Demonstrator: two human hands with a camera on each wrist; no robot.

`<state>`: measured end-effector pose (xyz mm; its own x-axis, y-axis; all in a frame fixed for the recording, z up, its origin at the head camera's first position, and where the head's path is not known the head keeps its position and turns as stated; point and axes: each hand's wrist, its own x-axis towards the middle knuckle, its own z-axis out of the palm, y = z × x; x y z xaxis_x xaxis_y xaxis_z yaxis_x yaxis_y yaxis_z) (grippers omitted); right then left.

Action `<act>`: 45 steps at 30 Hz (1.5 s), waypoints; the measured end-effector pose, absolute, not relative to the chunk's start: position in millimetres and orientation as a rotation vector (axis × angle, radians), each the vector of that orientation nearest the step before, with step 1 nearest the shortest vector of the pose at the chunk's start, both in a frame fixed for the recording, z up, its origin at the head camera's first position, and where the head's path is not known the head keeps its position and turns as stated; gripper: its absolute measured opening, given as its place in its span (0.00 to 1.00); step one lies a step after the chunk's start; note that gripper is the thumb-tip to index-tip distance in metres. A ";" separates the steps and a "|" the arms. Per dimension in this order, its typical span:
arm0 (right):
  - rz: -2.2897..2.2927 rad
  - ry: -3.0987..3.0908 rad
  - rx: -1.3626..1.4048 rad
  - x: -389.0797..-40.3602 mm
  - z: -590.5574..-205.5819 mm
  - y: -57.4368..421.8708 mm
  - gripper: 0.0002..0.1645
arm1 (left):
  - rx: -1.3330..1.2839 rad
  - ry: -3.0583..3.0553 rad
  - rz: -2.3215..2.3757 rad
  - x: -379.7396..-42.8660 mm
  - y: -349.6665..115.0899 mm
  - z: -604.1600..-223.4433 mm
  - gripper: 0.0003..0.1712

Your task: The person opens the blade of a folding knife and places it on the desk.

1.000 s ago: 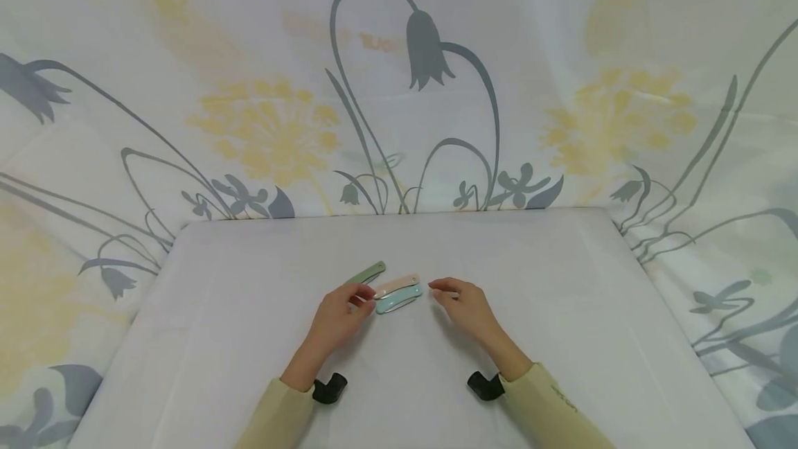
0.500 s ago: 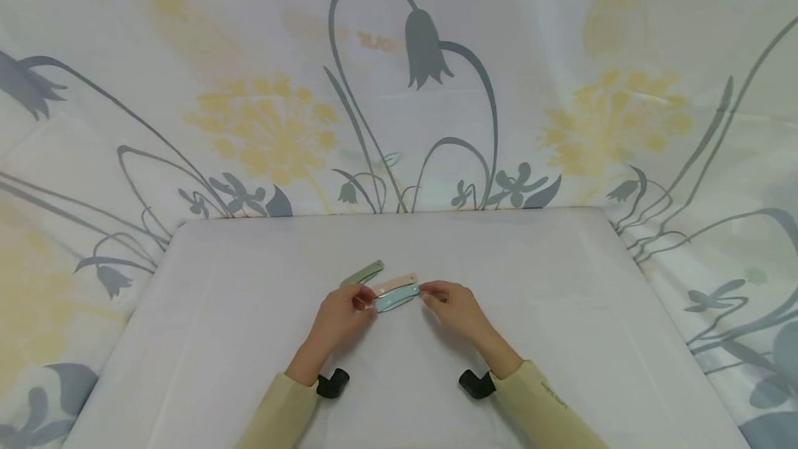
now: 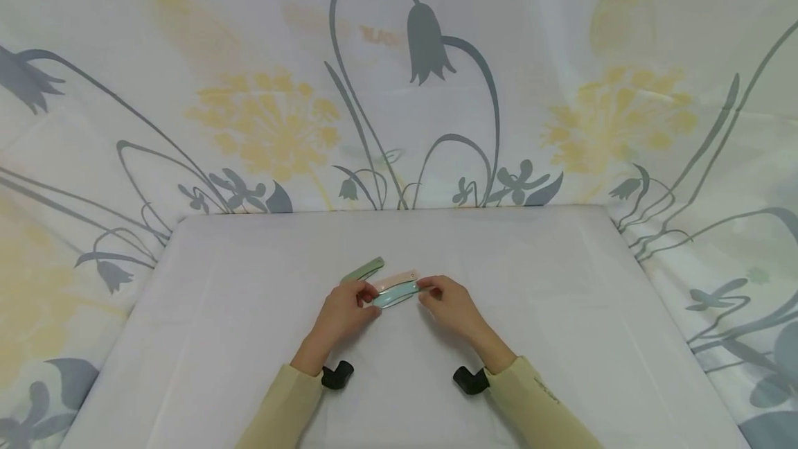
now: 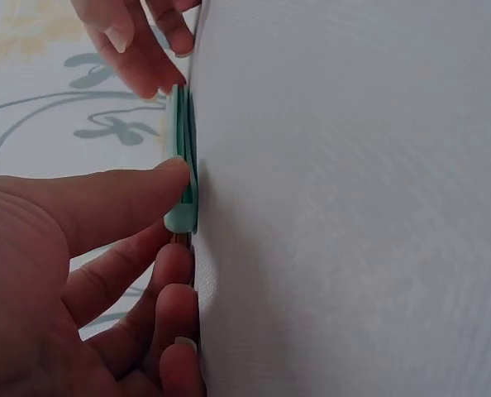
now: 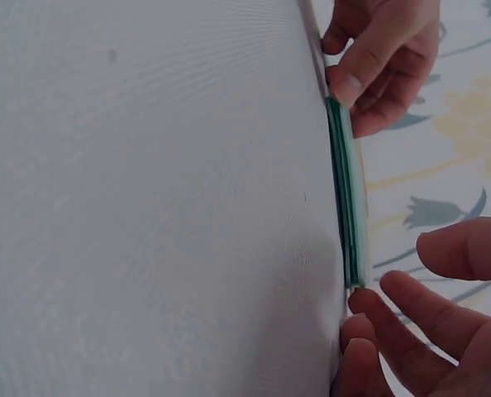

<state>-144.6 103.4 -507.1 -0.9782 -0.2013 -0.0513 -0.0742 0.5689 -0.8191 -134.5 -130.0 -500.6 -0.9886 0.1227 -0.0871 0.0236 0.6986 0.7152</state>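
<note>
A light blue folding knife (image 3: 397,294), folded, lies slanted on the white table. My left hand (image 3: 339,312) pinches its left end; in the left wrist view the thumb presses the side of the blue-green handle (image 4: 180,218), other fingers behind it. Fingertips of my right hand (image 3: 455,308) touch the right end. In the right wrist view, that hand's thumb (image 5: 456,248) stays apart from the handle. Just beyond lies a similar pink folding knife (image 3: 395,280), its left end partly covered by my left fingers. A green one (image 3: 366,269) sits farther back, its lower end behind my left hand.
The white table (image 3: 530,262) stretches out around the hands. Behind and at both sides hangs a white cloth (image 3: 386,109) with grey and yellow flower prints. A black wrist mount (image 3: 337,375) sits at the left cuff, another black mount (image 3: 470,380) at the right.
My right hand has come left from beside the knives to the blue knife's right end. My left hand has shifted slightly right and now pinches its left end.
</note>
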 end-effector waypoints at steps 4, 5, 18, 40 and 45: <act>-1.374 2.668 -0.247 -145.8 -506.6 101.8 0.18 | 0.123 2.764 1.172 -135.6 -131.7 -502.0 0.11; -1.378 2.666 -0.240 -146.5 -506.7 101.4 0.20 | 0.132 2.765 1.172 -136.0 -132.0 -502.7 0.12; -1.341 2.748 -0.260 -149.6 -511.7 95.8 0.18 | 0.156 2.744 1.148 -135.0 -128.4 -506.3 0.13; -1.290 2.688 -0.220 -150.4 -501.8 95.2 0.07 | 0.154 2.769 1.271 -129.9 -128.5 -508.9 0.11; -1.372 2.631 -0.193 -147.8 -496.4 97.9 0.08 | 0.135 2.763 1.328 -125.8 -130.7 -504.0 0.11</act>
